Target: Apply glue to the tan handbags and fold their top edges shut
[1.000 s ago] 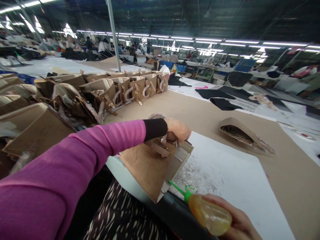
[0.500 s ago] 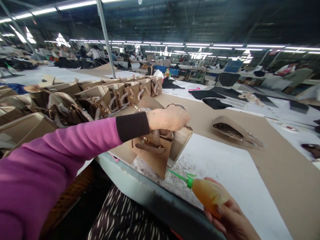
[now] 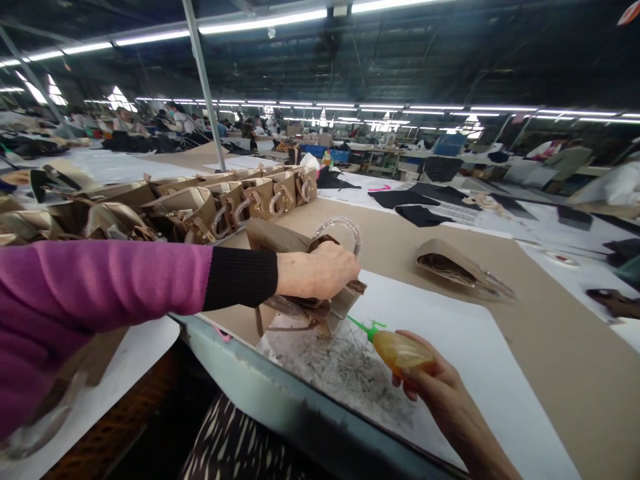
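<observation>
My left hand (image 3: 320,270), in a pink sleeve with a black cuff, grips the top of a tan handbag (image 3: 300,303) that stands on the table's near edge; its plastic-wrapped handle (image 3: 345,230) rises behind my fingers. My right hand (image 3: 440,393) holds a squeeze bottle of amber glue (image 3: 400,350) with a green nozzle (image 3: 361,327) aimed at the bag's lower right corner, just short of it. Under both lies a white sheet (image 3: 450,347) smeared with dried glue marks.
A row of similar tan handbags (image 3: 240,197) runs along the left of the brown table (image 3: 575,373). A flattened bag piece (image 3: 457,267) lies to the right. Black fabric pieces (image 3: 420,213) sit farther back. Other workers sit at distant tables (image 3: 165,123).
My left hand has lifted the bag from the table's front edge and turned it onto the white sheet. My right hand has brought the glue bottle up and closer to the bag.
</observation>
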`<move>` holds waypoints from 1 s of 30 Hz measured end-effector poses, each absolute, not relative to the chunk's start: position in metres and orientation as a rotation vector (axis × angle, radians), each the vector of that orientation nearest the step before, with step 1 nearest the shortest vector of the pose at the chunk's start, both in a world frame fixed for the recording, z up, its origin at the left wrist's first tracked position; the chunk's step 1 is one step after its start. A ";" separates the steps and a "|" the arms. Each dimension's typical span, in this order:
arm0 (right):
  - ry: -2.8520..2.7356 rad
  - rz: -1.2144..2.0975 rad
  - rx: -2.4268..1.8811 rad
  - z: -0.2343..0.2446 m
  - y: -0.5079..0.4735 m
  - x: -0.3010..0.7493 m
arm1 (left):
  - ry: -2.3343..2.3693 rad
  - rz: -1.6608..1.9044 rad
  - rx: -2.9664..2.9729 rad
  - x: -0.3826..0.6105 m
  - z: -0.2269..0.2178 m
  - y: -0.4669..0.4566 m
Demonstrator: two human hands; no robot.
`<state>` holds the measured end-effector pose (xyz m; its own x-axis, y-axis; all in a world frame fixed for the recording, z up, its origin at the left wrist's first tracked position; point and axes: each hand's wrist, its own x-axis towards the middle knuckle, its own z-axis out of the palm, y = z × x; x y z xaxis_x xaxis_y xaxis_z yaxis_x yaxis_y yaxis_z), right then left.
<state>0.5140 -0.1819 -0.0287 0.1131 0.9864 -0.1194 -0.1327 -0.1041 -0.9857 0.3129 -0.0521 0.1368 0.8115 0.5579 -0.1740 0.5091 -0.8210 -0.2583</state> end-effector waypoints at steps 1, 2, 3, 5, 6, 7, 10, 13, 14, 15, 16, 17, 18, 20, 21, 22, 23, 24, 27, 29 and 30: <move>-0.989 1.249 -1.257 -0.030 -0.178 0.513 | -0.815 0.358 -2.795 0.312 0.134 -0.051; -0.996 1.246 -1.260 -0.032 -0.174 0.513 | -0.799 0.358 -2.792 0.310 0.132 -0.050; -1.005 1.242 -1.265 -0.034 -0.170 0.513 | -0.789 0.349 -2.786 0.308 0.129 -0.051; -1.026 1.245 -1.273 -0.038 -0.162 0.514 | -0.776 0.329 -2.781 0.305 0.125 -0.055; -1.036 1.251 -1.276 -0.040 -0.159 0.515 | -0.780 0.321 -2.774 0.303 0.122 -0.057; -1.044 1.259 -1.279 -0.042 -0.156 0.515 | -0.786 0.314 -2.767 0.301 0.120 -0.060; -1.055 1.288 -1.285 -0.048 -0.153 0.517 | -0.786 0.283 -2.758 0.295 0.113 -0.065; -1.051 1.333 -1.287 -0.052 -0.155 0.518 | -0.777 0.257 -2.760 0.289 0.106 -0.069; -1.048 1.350 -1.288 -0.053 -0.156 0.519 | -0.780 0.256 -2.759 0.287 0.105 -0.071; -1.043 1.367 -1.290 -0.053 -0.157 0.519 | -0.781 0.260 -2.761 0.286 0.104 -0.073; -1.037 1.383 -1.293 -0.054 -0.158 0.520 | -0.782 0.266 -2.762 0.285 0.104 -0.075; -1.030 1.399 -1.295 -0.054 -0.159 0.520 | -0.785 0.269 -2.763 0.284 0.104 -0.077; -1.021 1.417 -1.296 -0.054 -0.160 0.520 | -0.790 0.263 -2.763 0.283 0.104 -0.079; -1.002 1.455 -1.297 -0.054 -0.162 0.520 | -0.788 0.232 -2.763 0.282 0.103 -0.082; -0.993 1.473 -1.294 -0.055 -0.162 0.520 | -0.786 0.217 -2.763 0.281 0.103 -0.083; -0.982 1.487 -1.289 -0.055 -0.162 0.520 | -0.783 0.204 -2.763 0.280 0.102 -0.083; -0.971 1.495 -1.283 -0.055 -0.162 0.519 | -0.779 0.194 -2.764 0.279 0.101 -0.084; -0.959 1.497 -1.277 -0.055 -0.162 0.519 | -0.780 0.187 -2.764 0.277 0.100 -0.085; -0.918 1.476 -1.267 -0.056 -0.159 0.520 | -0.799 0.188 -2.767 0.272 0.096 -0.088; -0.894 1.466 -1.271 -0.056 -0.158 0.520 | -0.815 0.207 -2.762 0.269 0.094 -0.091; -0.885 1.467 -1.273 -0.057 -0.158 0.520 | -0.815 0.215 -2.761 0.268 0.093 -0.092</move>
<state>0.5205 -0.1575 -0.0567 0.0117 0.9604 -0.2784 -0.2017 -0.2704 -0.9414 0.2677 -0.0925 0.0927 0.8322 0.5502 -0.0689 0.5127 -0.8108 -0.2823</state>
